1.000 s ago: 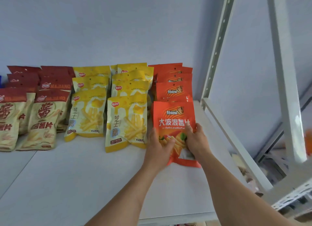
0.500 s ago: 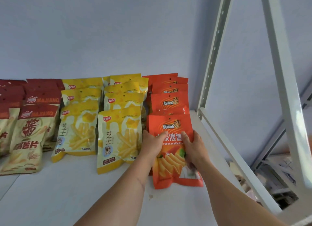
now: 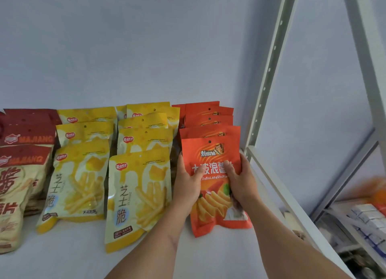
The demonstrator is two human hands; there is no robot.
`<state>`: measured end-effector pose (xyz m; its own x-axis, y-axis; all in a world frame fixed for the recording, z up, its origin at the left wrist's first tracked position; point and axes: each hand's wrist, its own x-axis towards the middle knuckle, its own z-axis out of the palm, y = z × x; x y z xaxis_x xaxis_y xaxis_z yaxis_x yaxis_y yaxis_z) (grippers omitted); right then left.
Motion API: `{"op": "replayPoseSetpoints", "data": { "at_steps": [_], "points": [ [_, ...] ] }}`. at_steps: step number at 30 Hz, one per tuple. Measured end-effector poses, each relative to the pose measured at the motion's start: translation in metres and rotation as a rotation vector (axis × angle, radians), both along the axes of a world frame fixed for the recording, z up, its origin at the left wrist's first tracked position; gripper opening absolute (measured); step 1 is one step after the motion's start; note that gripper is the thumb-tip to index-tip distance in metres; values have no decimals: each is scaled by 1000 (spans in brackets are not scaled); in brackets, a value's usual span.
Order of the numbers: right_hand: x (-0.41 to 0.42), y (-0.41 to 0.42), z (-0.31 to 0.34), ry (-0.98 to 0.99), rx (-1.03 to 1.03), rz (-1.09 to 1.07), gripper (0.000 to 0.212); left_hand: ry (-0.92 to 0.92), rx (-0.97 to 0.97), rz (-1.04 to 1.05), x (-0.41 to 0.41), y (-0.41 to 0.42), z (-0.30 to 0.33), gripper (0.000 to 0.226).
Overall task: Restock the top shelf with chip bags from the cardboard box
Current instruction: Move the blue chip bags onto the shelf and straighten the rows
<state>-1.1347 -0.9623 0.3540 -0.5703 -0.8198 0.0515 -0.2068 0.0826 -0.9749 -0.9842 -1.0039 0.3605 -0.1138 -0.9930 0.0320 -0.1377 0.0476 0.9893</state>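
Both hands pinch the front orange chip bag (image 3: pixel 211 153) between them, left hand (image 3: pixel 189 183) on its left edge, right hand (image 3: pixel 242 180) on its right, standing on the white shelf (image 3: pixel 62 255) before the orange row (image 3: pixel 208 120).

I see a white shelf (image 3: pixel 69 255) set against a pale wall, its metal upright (image 3: pixel 269 70) at the right rear corner. On it stand 4 rows of bags, each overlapping front to back: red bags (image 3: pixel 23 159) at the left, then 2 rows of yellow bags (image 3: pixel 83 174), then orange bags (image 3: pixel 208 120) nearest the upright. The front orange bag (image 3: pixel 213 153) leans on its row.
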Motion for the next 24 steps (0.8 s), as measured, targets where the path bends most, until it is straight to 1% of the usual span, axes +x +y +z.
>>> {"op": "replayPoseSetpoints", "data": {
  "at_steps": [2, 4, 5, 6, 8, 9, 11, 13, 15, 16, 17, 18, 20, 22, 24],
  "points": [
    [0, -6, -8, -15, -18, -17, 55, -168, -40, -4, -2, 2, -3, 87],
    [2, -7, -16, -39, -32, -30, 54, -250, -71, 13, -3, 12, -3, 89],
    [2, -7, -18, -50, -33, -35, 55, -301, -132, 57, -3, 19, -2, 90],
    [3, -6, -19, -54, -36, -38, 55, -400, -240, 125, -3, 25, -2, 90],
    [3, -7, -19, -23, -46, -51, 53, -655, -557, 235, -2, 34, -8, 82],
    [2, -8, -18, 9, -45, -58, 51, -767, -708, 208, -2, 39, -12, 75],
    [1, -10, -18, 50, -41, -68, 51, -932, -883, 51, -2, 50, -20, 65],
    [0, -12, -17, 43, -22, -63, 58, -1048, -873, -66, 0, 56, -28, 66],
    [-2, -14, -7, 68, 18, -48, 69, -1127, -818, -92, 3, 54, -31, 73],
    [-4, -18, 2, 138, 42, -62, 77, -1144, -802, -101, 4, 51, -31, 75],
    [-7, -25, 12, 253, 57, -81, 85, -1158, -796, -114, 5, 48, -30, 76],
    [-9, -35, 25, 390, 48, -85, 88, -1174, -801, -130, 7, 44, -31, 76],
    [-11, -61, 55, 653, 20, -11, 86, -1195, -811, -158, 10, 40, -35, 78],
    [-11, -87, 81, 894, 64, 113, 86, -1196, -828, -146, 10, 38, -40, 80],
    [-14, -106, 87, 1047, 139, 184, 88, -1189, -836, -126, 9, 36, -43, 79]
  ]
}}
